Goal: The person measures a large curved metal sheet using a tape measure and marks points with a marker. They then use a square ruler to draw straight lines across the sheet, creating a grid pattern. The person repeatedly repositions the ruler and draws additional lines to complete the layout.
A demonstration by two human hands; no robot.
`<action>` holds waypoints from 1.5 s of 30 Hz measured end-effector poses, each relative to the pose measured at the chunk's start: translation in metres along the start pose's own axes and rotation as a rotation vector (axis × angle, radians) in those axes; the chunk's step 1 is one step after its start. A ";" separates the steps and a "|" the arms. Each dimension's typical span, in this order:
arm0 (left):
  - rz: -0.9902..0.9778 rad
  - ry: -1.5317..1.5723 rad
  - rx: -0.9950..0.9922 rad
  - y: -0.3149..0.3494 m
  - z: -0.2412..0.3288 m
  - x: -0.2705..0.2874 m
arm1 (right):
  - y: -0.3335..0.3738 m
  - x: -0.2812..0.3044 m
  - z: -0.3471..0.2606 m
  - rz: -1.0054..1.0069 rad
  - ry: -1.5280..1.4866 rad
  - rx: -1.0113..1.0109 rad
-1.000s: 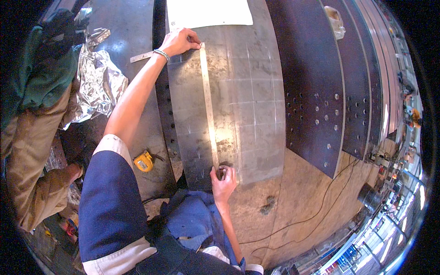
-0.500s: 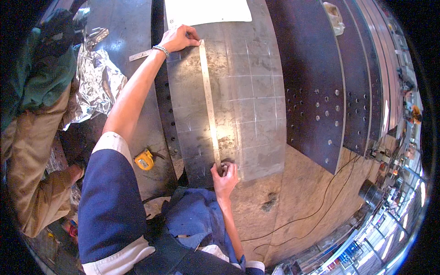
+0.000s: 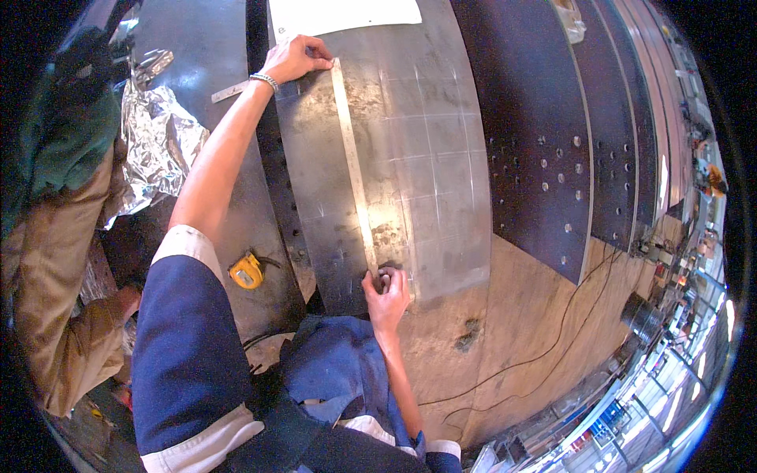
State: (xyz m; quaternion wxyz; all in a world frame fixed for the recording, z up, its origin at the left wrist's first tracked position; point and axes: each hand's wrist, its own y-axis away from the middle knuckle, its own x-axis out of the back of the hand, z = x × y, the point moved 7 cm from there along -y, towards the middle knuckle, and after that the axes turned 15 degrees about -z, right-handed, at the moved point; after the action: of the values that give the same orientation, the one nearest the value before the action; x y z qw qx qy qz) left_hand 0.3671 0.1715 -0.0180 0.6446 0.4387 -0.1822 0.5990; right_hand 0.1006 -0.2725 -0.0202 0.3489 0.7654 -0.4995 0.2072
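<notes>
A long, narrow steel ruler [image 3: 352,165] lies lengthwise on a grey steel plate [image 3: 449,260] marked with thin pale crossing lines. My left hand [image 3: 292,60] is closed at its far end, fingertips pinched on the tip. At the near end, my right hand [image 3: 387,298] has its thumb and curled fingers on the ruler; whatever else may be inside them is hidden. A short pale metal strip [image 3: 229,93] sticks out beside my left wrist; its join to the ruler, if any, is covered by my hand. A white sheet [image 3: 347,12] lies at the plate's far end.
A yellow tape measure [image 3: 247,272] rests on the left plate, near crumpled foil [image 3: 162,138]. Another person's trousered leg [image 3: 59,260] is at far left. Dark plates with holes [image 3: 536,118] stand right; a cable [image 3: 544,359] crosses the brown floor.
The view has shifted slightly, so the scene sits a little higher and further left. Both hands keep their places at the two ends of the ruler.
</notes>
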 end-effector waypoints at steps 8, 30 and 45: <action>-0.001 -0.046 -0.017 -0.006 -0.011 -0.003 | -0.001 -0.003 0.000 -0.039 -0.073 -0.052; -0.018 -0.035 -0.005 -0.004 -0.010 -0.003 | -0.003 0.005 -0.006 0.007 -0.039 -0.060; 0.004 -0.080 0.013 0.003 -0.004 0.001 | -0.005 0.004 -0.007 -0.055 -0.085 -0.122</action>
State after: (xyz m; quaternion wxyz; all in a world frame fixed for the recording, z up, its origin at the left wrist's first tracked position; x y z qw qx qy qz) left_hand 0.3635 0.1748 -0.0182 0.6329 0.4661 -0.2048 0.5833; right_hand 0.1068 -0.2683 -0.0141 0.3788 0.7642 -0.5046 0.1339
